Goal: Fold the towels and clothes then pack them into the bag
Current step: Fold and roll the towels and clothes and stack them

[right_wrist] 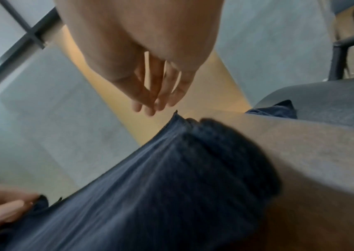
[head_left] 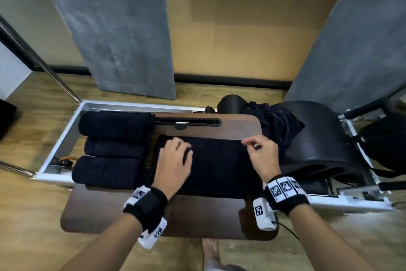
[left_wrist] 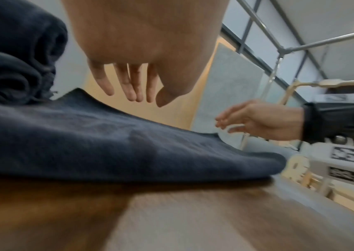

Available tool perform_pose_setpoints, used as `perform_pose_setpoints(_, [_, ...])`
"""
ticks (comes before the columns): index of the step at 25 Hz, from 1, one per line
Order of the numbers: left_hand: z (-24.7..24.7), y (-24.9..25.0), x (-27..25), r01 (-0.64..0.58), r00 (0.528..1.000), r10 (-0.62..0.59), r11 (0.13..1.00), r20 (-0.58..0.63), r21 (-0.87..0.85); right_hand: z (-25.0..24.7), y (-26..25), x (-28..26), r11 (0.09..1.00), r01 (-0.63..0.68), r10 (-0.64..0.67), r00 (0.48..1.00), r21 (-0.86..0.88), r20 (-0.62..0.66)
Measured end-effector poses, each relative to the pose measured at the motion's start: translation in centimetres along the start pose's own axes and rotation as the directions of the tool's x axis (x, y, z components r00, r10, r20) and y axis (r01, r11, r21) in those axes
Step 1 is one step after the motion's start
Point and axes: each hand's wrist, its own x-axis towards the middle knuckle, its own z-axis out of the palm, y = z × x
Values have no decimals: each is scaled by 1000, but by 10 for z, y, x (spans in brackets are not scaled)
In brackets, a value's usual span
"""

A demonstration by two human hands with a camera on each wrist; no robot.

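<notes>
A folded dark navy towel (head_left: 219, 161) lies flat across the brown wooden table (head_left: 153, 211). My left hand (head_left: 178, 152) hovers over the towel's left part, its fingers (left_wrist: 133, 91) straight and holding nothing. My right hand (head_left: 257, 145) is over the towel's far right corner with loose fingers (right_wrist: 154, 95), just above the cloth (right_wrist: 161, 186) and gripping nothing. Three rolled dark towels (head_left: 114, 147) lie side by side left of the table. A crumpled heap of dark clothes (head_left: 276, 123) rests at the back right. A black bag (head_left: 384, 139) sits at the far right.
The table stands over a white-framed exercise bed (head_left: 57, 139). A black curved padded barrel (head_left: 318, 145) sits right of the table, under the clothes heap. Grey panels (head_left: 114, 29) lean on the wall behind. Wooden floor surrounds everything.
</notes>
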Motion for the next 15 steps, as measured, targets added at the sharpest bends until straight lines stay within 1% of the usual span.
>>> perform_pose_setpoints(1, [5,7,-11,-39,998,38,999,41,2,3,-3,-6,1000,23,-23,997,2,79])
perform_pose_setpoints(3, [16,16,-32,-62,984,61,998,165,2,5,-7,-16,998,37,-23,974,-58,224])
perform_pose_setpoints(5, [22,15,-46,-59,965,37,995,259,79,0,-6,-25,987,44,-1,965,-158,261])
perform_pose_setpoints(7, [21,8,-50,-69,964,23,984,265,166,-9,-7,-43,972,52,9,966,-227,260])
perform_pose_setpoints(9, [17,5,-51,-85,963,19,968,269,237,-14,-13,-71,961,86,5,945,-264,326])
perform_pose_setpoints(11, [16,3,-50,-87,943,-7,960,333,267,-10,-23,-102,962,144,-22,890,-234,455])
perform_pose_setpoints(13, [16,5,-58,-119,919,7,958,395,261,-3,-33,-131,965,203,-80,828,-163,555])
perform_pose_setpoints(14, [15,6,-67,-153,909,38,957,415,247,0,-36,-144,966,223,-112,812,-127,572])
perform_pose_setpoints(15, [15,8,-79,-199,899,82,951,429,235,3,-37,-155,966,238,-140,810,-101,569])
